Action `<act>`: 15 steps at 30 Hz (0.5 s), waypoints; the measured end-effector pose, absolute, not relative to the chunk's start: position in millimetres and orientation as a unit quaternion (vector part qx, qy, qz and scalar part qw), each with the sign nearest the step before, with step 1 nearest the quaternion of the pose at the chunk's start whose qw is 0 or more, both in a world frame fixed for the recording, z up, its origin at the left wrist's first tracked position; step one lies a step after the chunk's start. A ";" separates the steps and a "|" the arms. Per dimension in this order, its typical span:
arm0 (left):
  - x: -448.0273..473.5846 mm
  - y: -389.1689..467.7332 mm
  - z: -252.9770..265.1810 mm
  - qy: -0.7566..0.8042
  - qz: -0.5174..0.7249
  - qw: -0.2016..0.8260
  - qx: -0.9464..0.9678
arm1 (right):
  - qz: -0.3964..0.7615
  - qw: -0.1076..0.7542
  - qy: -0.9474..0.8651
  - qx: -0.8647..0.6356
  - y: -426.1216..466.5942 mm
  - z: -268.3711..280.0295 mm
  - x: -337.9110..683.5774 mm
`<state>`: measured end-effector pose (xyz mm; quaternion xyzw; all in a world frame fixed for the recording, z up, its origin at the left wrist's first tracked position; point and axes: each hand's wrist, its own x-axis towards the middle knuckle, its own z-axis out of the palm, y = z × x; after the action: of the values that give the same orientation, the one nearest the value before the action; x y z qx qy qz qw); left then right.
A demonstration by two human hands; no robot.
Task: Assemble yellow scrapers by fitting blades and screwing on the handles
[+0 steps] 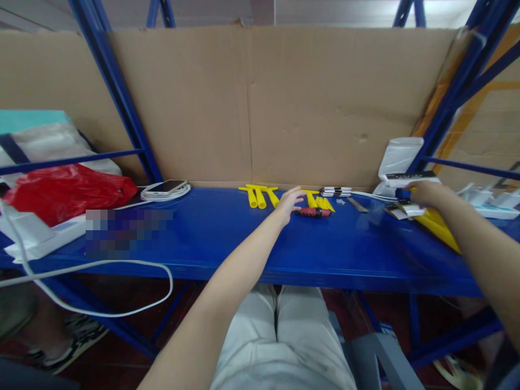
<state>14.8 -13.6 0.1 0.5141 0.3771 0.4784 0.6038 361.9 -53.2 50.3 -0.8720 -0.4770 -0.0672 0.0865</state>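
My left hand (290,202) reaches over the blue table with its fingers stretched out and apart. Just to the right of its fingertips lies a red and black screwdriver (313,212). Several yellow T-shaped handles (260,197) stand in a row to the left of that hand, and another yellow T-shaped piece (311,199) with smaller yellow pieces (325,204) is beyond the screwdriver. At the right, my right hand (426,194) has its fingers bent down among white and black packets (406,209). What its fingertips grip is hidden. Beneath that forearm lies a yellow object (439,230).
Black and white sticks (336,192), small white bits (340,201) and a flat metal strip (358,205) lie toward the back. A phone (166,187) rests on coiled white cable. A red plastic bag (69,189) is at left; cardboard (309,108) walls the back.
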 end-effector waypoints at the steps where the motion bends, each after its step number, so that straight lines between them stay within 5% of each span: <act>1: 15.0 -13.8 0.3 0.377 0.477 0.604 0.515 | -0.051 0.072 -0.461 -0.883 -57.6 51.2 368.8; 15: 12.9 -1.6 13.6 0.411 0.508 0.493 0.574 | -0.037 0.068 -0.465 -0.882 -84.3 37.2 392.4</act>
<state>12.9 -1.6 13.6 0.5742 0.4114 0.5080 0.4930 392.4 -84.3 37.2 -0.8820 -0.4648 -0.0366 0.0681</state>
